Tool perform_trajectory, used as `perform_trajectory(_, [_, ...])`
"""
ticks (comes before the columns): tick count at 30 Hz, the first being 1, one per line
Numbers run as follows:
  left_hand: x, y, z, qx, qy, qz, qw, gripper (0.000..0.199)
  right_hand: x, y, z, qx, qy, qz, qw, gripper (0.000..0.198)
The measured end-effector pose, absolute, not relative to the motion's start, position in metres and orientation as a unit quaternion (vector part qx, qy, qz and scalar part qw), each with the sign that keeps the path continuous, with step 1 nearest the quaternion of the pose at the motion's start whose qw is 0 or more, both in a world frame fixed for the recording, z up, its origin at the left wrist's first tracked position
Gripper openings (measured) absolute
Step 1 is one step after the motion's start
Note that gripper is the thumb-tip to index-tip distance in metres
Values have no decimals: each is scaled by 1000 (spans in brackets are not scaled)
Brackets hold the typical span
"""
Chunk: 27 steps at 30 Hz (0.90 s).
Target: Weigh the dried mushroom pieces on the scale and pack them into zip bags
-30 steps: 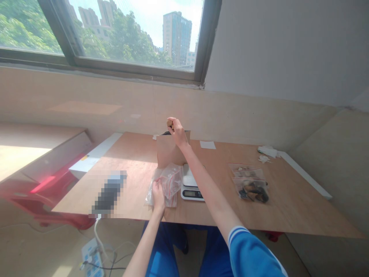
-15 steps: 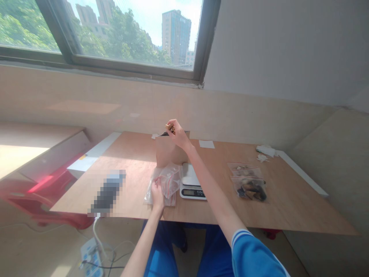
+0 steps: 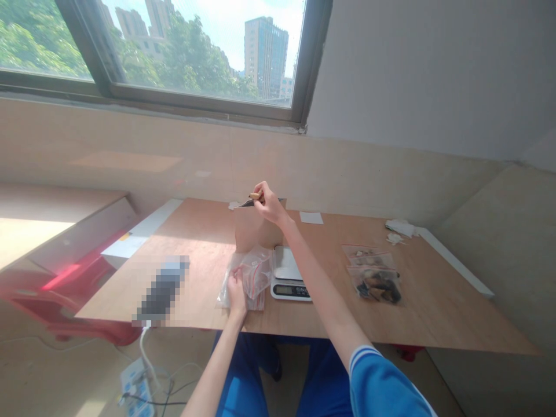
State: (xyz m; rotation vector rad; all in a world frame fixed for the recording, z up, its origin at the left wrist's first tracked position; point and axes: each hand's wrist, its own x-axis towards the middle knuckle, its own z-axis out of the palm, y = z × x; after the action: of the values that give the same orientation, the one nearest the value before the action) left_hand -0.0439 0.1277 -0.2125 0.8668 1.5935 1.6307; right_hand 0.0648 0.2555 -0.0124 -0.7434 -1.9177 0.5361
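My right hand [image 3: 268,204] is closed on a light brown dried piece [image 3: 256,196], its exact kind too small to tell. It is held at the open top of an upright brown paper bag [image 3: 256,229]. My left hand [image 3: 237,288] has its fingers closed on a clear zip bag [image 3: 259,275], which lies over other clear bags near the table's front. Beside it stands a white kitchen scale [image 3: 286,265], partly hidden by my right forearm. What the paper bag contains is hidden.
Two filled zip bags [image 3: 377,285] of dark and brown dried pieces lie on the wooden table [image 3: 434,313] to the right. White paper [image 3: 311,218] and scraps lie at the back. At the left, a blurred-out dark device [image 3: 161,292] has a white cable [image 3: 145,350] hanging off the edge.
My right hand has lowered slightly and turned at the paper bag's mouth, and the piece in its fingers now lies flatter. My left hand has stayed in place.
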Motion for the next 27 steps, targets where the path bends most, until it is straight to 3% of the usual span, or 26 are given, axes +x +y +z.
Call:
perform_trajectory(5, [-44, 131, -218, 336, 597, 631, 364, 29, 67, 253, -11, -319, -760, 245, 511, 18])
perform_trajectory(10, [-45, 131, -219, 332, 590, 635, 372, 29, 66, 255, -11, -342, -773, 235, 480, 20])
perform_trajectory(14, [-45, 129, -214, 334, 584, 637, 376, 27, 61, 255, -12, -370, -793, 157, 458, 26])
perform_trajectory(19, [-43, 127, -209, 333, 572, 636, 396, 28, 59, 251, -17, -445, -800, 2, 402, 14])
perform_trajectory(27, [-40, 127, -211, 316, 562, 646, 409, 26, 68, 246, -23, -481, -798, -5, 362, 19])
